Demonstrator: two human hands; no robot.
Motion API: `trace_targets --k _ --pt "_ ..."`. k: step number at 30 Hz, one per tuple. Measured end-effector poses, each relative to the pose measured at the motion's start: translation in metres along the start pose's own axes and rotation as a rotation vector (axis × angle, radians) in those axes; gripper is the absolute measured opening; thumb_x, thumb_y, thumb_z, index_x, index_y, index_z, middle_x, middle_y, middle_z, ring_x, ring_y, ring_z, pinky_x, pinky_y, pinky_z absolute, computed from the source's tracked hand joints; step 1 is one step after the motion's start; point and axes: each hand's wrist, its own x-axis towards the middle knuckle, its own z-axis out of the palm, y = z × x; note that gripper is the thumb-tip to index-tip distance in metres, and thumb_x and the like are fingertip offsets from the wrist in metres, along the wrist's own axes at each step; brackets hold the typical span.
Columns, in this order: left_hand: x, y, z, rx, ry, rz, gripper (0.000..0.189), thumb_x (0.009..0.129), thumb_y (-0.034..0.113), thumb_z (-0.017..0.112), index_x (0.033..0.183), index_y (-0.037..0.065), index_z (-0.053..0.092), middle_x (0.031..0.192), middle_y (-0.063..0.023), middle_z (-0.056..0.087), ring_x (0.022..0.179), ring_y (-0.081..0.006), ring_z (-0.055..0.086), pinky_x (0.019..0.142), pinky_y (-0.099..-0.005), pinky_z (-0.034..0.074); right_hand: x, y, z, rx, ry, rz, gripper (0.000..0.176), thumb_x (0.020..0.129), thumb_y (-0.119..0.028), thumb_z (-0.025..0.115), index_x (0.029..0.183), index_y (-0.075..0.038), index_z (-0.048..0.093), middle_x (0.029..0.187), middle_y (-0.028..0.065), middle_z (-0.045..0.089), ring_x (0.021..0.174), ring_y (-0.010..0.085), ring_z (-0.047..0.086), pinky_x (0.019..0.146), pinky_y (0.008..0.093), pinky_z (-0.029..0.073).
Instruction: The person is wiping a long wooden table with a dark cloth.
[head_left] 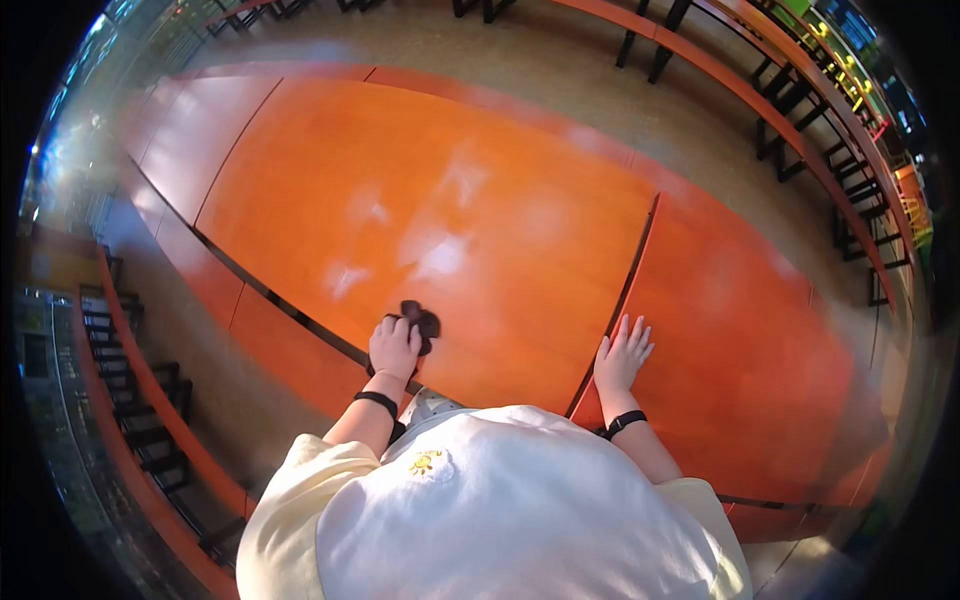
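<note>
Under the curled fingers of my left hand (395, 347) is a bunched dark cloth (424, 320), pressed against the orange tabletop (500, 240) close to its near edge. Part of the cloth sticks out beyond the fingertips; the rest is hidden beneath my palm. My right hand (622, 358) lies flat with its fingers stretched out, on the redder table section just right of a dark seam (632, 285). Nothing is in that hand. Each wrist wears a black band.
Long red benches on black legs stand beyond the table at the upper right (740, 85) and at the lower left (150, 370). A dark gap runs along the table's near left edge. Bright glare shows on the tabletop's middle.
</note>
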Motion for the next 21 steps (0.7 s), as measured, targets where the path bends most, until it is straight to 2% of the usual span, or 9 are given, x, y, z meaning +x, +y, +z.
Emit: trace_targets --k 2,3,7,11,13,17,19,21 --pt "0.004 0.000 -0.001 0.013 -0.018 0.073 0.019 0.085 0.028 0.063 0.091 0.010 0.064 0.091 -0.0094 0.059 0.085 -0.0305 0.059 0.074 -0.0429 0.048 -0.010 0.020 0.004 0.010 0.005 -0.009 0.058 0.096 -0.027 0.051 0.148 -0.010 0.034 0.157 0.0196 0.023 0.144 0.0428 0.019 0.116 0.0601 0.014" --pt "0.027 -0.016 0.002 0.005 -0.031 0.147 0.018 0.085 0.027 0.063 0.090 0.010 0.064 0.090 -0.0090 0.059 0.085 -0.0301 0.059 0.073 -0.0427 0.048 -0.005 0.009 0.011 0.018 0.021 -0.006 0.058 0.096 -0.028 0.051 0.148 -0.010 0.034 0.157 0.0195 0.022 0.145 0.0428 0.018 0.116 0.0597 0.014" --pt "0.096 -0.035 0.012 -0.022 0.030 0.081 0.017 0.085 0.027 0.062 0.091 0.011 0.064 0.090 -0.0082 0.059 0.086 -0.0298 0.059 0.074 -0.0427 0.048 -0.003 0.009 0.004 -0.015 -0.038 0.012 0.057 0.096 -0.027 0.049 0.149 -0.011 0.034 0.158 0.0191 0.021 0.145 0.0425 0.017 0.116 0.0591 0.012" --pt "0.170 -0.040 0.032 -0.049 0.050 0.207 0.018 0.085 0.028 0.062 0.090 0.011 0.063 0.091 -0.0087 0.060 0.087 -0.0299 0.060 0.075 -0.0425 0.048 -0.003 0.013 0.006 -0.045 -0.042 0.026 0.055 0.097 -0.025 0.047 0.148 -0.010 0.035 0.158 0.0186 0.021 0.146 0.0409 0.017 0.117 0.0574 0.012" --pt "0.220 -0.032 0.048 -0.044 0.079 0.223 0.019 0.085 0.030 0.061 0.088 0.011 0.062 0.091 -0.0089 0.060 0.087 -0.0297 0.060 0.075 -0.0426 0.049 -0.011 0.014 0.004 -0.053 -0.042 0.034 0.054 0.097 -0.023 0.046 0.149 -0.010 0.034 0.158 0.0184 0.021 0.146 0.0407 0.017 0.117 0.0573 0.011" --pt "0.276 -0.019 0.067 -0.034 0.042 0.121 0.019 0.087 0.031 0.059 0.088 0.012 0.062 0.090 -0.0088 0.061 0.085 -0.0301 0.061 0.073 -0.0443 0.050 -0.008 0.013 0.000 -0.046 -0.025 -0.004 0.054 0.096 -0.019 0.044 0.148 -0.009 0.034 0.158 0.0181 0.022 0.145 0.0405 0.018 0.118 0.0569 0.011" --pt "0.316 -0.002 0.081 0.016 0.051 -0.004 0.021 0.089 0.032 0.058 0.092 0.011 0.063 0.093 -0.0106 0.062 0.087 -0.0319 0.062 0.073 -0.0450 0.051 -0.010 0.014 0.001 -0.052 -0.017 -0.001 0.054 0.096 -0.019 0.045 0.148 -0.009 0.034 0.158 0.0180 0.023 0.145 0.0404 0.018 0.118 0.0568 0.011" --pt "0.355 0.021 0.100 -0.134 0.199 0.117 0.024 0.091 0.034 0.056 0.092 0.011 0.062 0.094 -0.0115 0.063 0.088 -0.0326 0.062 0.072 -0.0455 0.052 -0.005 0.013 0.001 -0.053 -0.014 0.006 0.055 0.095 -0.018 0.045 0.148 -0.009 0.034 0.158 0.0179 0.023 0.146 0.0403 0.018 0.118 0.0567 0.011"
